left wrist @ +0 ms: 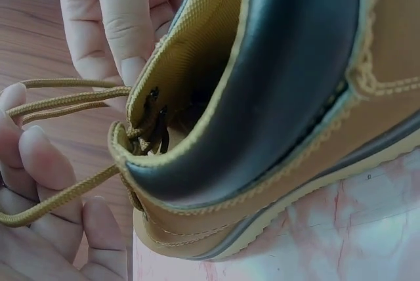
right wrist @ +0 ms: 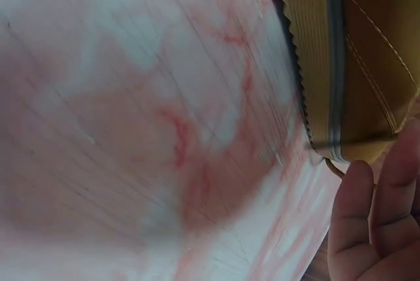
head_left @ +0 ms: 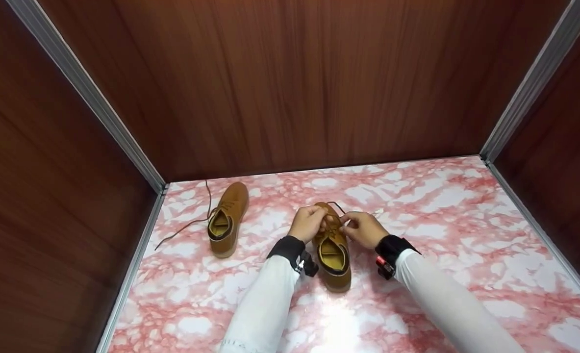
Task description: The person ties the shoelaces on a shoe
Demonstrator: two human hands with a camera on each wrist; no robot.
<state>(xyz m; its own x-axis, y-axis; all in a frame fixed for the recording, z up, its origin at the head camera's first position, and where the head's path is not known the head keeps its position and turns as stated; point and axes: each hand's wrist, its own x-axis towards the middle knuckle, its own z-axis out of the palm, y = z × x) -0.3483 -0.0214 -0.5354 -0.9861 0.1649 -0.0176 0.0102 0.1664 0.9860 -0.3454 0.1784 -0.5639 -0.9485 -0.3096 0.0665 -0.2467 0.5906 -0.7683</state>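
Note:
A tan lace-up shoe [head_left: 337, 280] with a dark padded collar and yellow lining stands upright on the floor between my hands. My left hand [head_left: 308, 223] is over the laced front and holds the brown shoelace [left wrist: 62, 195], which runs taut from the eyelets to its fingers in the left wrist view. From the other side my right hand [head_left: 364, 229] pinches lace near the eyelets with thumb and forefinger. Its curled fingers [right wrist: 354, 209] show beside the sole edge in the right wrist view. The fingertips' exact hold is partly hidden.
A matching tan shoe [head_left: 240, 198] stands to the left, its loose lace [head_left: 182, 229] trailing over the red-and-white marbled floor [head_left: 441, 304]. Dark wood panels [head_left: 319, 88] with grey metal corner strips [head_left: 86, 88] enclose the far side and both flanks.

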